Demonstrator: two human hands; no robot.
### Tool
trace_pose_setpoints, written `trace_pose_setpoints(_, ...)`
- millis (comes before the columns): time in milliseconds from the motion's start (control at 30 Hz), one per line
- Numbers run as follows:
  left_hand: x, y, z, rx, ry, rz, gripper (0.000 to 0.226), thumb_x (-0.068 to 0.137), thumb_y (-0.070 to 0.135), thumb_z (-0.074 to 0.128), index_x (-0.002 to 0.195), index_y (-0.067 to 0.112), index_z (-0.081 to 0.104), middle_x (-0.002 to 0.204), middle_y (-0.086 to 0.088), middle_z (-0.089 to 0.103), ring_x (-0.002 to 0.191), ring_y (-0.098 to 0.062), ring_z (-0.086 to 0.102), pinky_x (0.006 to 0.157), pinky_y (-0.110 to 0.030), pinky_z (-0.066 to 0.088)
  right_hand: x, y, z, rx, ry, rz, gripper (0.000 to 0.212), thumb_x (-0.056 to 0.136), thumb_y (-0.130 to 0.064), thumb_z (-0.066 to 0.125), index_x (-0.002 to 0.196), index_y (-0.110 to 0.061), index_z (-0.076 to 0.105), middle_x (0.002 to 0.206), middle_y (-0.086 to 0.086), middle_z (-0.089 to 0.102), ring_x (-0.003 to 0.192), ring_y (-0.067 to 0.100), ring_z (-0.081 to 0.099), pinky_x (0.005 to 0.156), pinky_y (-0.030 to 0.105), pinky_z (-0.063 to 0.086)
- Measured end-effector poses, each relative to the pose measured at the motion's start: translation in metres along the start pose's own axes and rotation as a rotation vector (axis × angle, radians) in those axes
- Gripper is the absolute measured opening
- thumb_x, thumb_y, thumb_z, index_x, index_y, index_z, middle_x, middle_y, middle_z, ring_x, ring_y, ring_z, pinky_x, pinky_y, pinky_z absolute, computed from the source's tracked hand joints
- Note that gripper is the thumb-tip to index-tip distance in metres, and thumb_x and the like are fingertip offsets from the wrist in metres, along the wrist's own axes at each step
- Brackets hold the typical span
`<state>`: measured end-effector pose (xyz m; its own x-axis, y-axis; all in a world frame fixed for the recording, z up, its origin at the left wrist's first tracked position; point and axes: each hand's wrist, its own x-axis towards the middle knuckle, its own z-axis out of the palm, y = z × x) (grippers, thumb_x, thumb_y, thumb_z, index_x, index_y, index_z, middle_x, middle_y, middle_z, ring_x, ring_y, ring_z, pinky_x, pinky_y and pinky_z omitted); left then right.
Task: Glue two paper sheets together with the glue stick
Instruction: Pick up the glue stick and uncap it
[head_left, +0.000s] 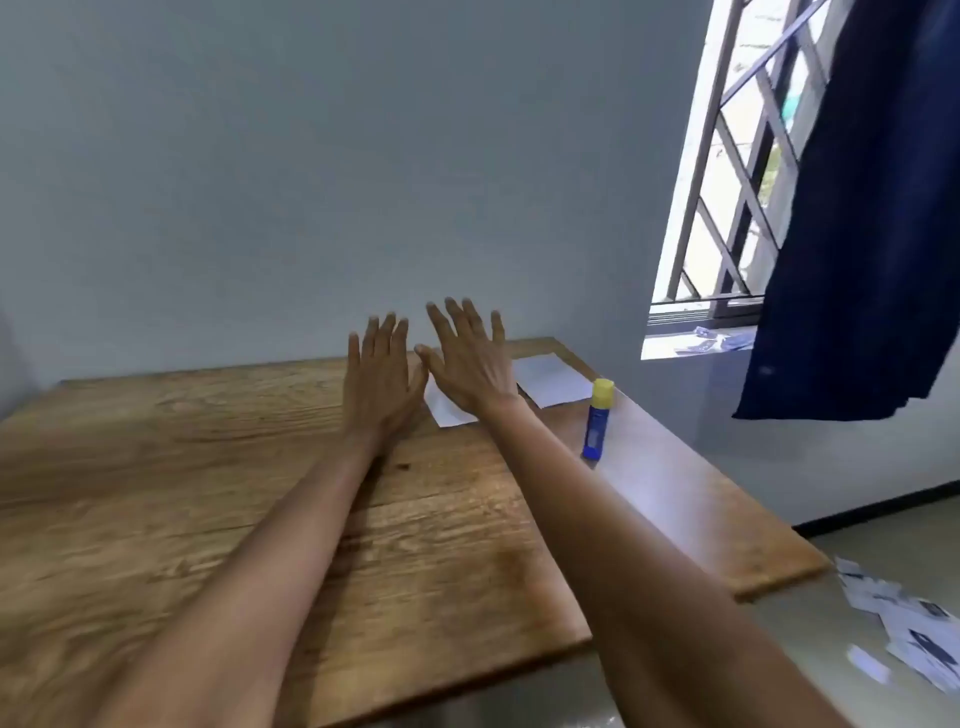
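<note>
On my feed both forearms stretch out over the wooden table, and neither hand holds anything. One glue stick stands upright near the table's right edge, blue-bodied with its yellow cap on, just right of my right forearm. Farther out, my left hand and right hand hover side by side with flat, spread fingers. I count two white paper sheets: one sheet lies partly hidden beneath the hands, the other sheet lies at the far right corner, apart from it.
</note>
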<state>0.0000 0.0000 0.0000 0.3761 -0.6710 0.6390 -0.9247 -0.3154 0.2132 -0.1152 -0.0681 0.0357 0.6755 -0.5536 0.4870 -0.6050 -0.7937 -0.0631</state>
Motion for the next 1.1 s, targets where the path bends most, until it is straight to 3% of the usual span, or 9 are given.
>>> trace_pose_setpoints(200,-0.032,0.066,-0.019,-0.159,-0.061,0.056,0.056,0.096,0.024,0.039,0.147,0.007,0.022,0.156,-0.011,0.023,0.146,-0.024,0.013,0.119,-0.039,0.005,-0.053,0.026,-0.057,-0.079,0.277,-0.070,0.043,0.097,-0.031,0.042,0.137,-0.015,0.045,0.145,0.010,0.042,0.137,0.026,0.034,0.114,0.046,0.015)
trace_pose_setpoints(300,-0.046,0.102,-0.021,-0.327,-0.135,0.104,0.052,0.094,0.019,0.043,0.143,0.005,0.030,0.147,-0.016,0.036,0.139,-0.028,0.030,0.114,-0.036,0.020,-0.078,0.056,-0.079,-0.140,0.315,0.014,0.034,0.093,-0.025,0.046,0.122,-0.012,0.058,0.130,0.010,0.052,0.123,0.028,0.045,0.100,0.042,0.030)
trace_pose_setpoints(433,-0.062,0.140,-0.020,-0.507,-0.277,0.030,0.053,0.093,0.022,0.048,0.142,0.011,0.033,0.148,-0.009,0.038,0.136,-0.023,0.035,0.108,-0.037,0.031,-0.107,0.092,-0.087,-0.144,0.125,0.202,0.042,0.095,-0.042,0.041,0.115,-0.009,0.059,0.120,0.012,0.052,0.107,0.031,0.054,0.081,0.039,0.042)
trace_pose_setpoints(533,-0.062,0.154,-0.017,-0.553,-0.339,0.048,0.049,0.091,0.027,0.051,0.138,0.014,0.041,0.145,-0.006,0.043,0.133,-0.020,0.040,0.105,-0.036,0.036,-0.118,0.102,-0.084,-0.103,-0.022,0.257,0.054,0.094,-0.057,0.036,0.111,-0.010,0.057,0.112,0.014,0.061,0.094,0.034,0.062,0.069,0.035,0.041)
trace_pose_setpoints(667,-0.061,0.159,-0.015,-0.762,-0.422,-0.035,0.038,0.089,0.033,0.057,0.124,0.018,0.053,0.124,-0.002,0.060,0.115,-0.017,0.056,0.093,-0.032,0.045,-0.111,0.095,-0.086,0.015,-0.058,0.212,0.038,0.097,-0.042,0.040,0.098,-0.007,0.057,0.099,0.018,0.066,0.084,0.035,0.061,0.065,0.033,0.039)
trace_pose_setpoints(733,-0.058,0.159,-0.017,-0.812,-0.400,-0.039,0.023,0.089,0.032,0.059,0.105,0.015,0.059,0.100,-0.002,0.066,0.093,-0.017,0.062,0.078,-0.029,0.049,-0.098,0.084,-0.089,0.107,-0.078,0.203,0.031,0.096,-0.037,0.043,0.087,-0.008,0.053,0.095,0.019,0.065,0.080,0.036,0.058,0.064,0.033,0.038)
trace_pose_setpoints(800,-0.054,0.151,-0.022,-0.848,-0.334,-0.024,0.012,0.090,0.026,0.059,0.091,0.014,0.057,0.079,0.003,0.063,0.072,-0.013,0.058,0.064,-0.026,0.044,-0.083,0.069,-0.092,0.176,-0.081,0.206,0.031,0.094,-0.038,0.043,0.085,-0.009,0.050,0.088,0.017,0.062,0.076,0.034,0.055,0.064,0.034,0.038)
trace_pose_setpoints(933,-0.047,0.117,-0.033,-0.988,-0.263,-0.072,0.011,0.096,0.016,0.046,0.090,0.012,0.054,0.077,-0.003,0.064,0.063,-0.014,0.060,0.068,-0.031,0.050,-0.056,0.038,-0.092,0.199,-0.118,0.142,0.034,0.095,-0.044,0.040,0.088,-0.012,0.046,0.083,0.009,0.054,0.076,0.031,0.052,0.065,0.035,0.037)
trace_pose_setpoints(1100,-0.040,0.061,-0.056,-0.951,-0.361,-0.118,0.014,0.100,0.024,0.039,0.089,0.020,0.045,0.068,0.002,0.041,0.057,-0.012,0.040,0.054,-0.026,0.038,-0.018,0.000,-0.077,0.377,-0.338,-0.001,0.027,0.100,-0.038,0.036,0.090,-0.013,0.041,0.086,0.006,0.051,0.077,0.023,0.046,0.067,0.034,0.036)
